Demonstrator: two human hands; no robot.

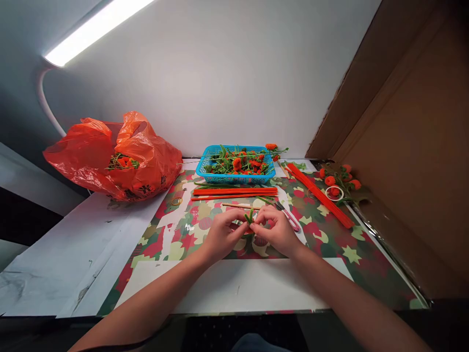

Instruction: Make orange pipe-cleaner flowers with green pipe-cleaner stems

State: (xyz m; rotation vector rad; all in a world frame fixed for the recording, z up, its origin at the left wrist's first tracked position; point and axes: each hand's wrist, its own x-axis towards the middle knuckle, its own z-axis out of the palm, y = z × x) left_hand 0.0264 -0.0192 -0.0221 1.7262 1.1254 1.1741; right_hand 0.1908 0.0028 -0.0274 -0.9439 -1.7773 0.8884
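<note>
Over the middle of the table, my left hand (225, 233) and my right hand (277, 232) meet with their fingertips pinched around a small piece of green pipe cleaner (249, 216). Its fuzzy ends poke up between the fingers, and a bit of orange shows beneath them; the rest is hidden by my hands. Just beyond lie a thin wooden stick (240, 206) and a bundle of orange pipe cleaners (234, 191), with green pipe cleaners (216, 185) behind. A utility knife (289, 217) rests right beside my right hand.
A blue basket (236, 179) of orange and green pipe-cleaner flowers stands at the back. At left is a red plastic bag (146, 156) with more flowers. Another orange bundle (320, 196), a white tape ring (334, 193) and loose flowers (347, 177) lie right, by a cardboard wall (403, 161).
</note>
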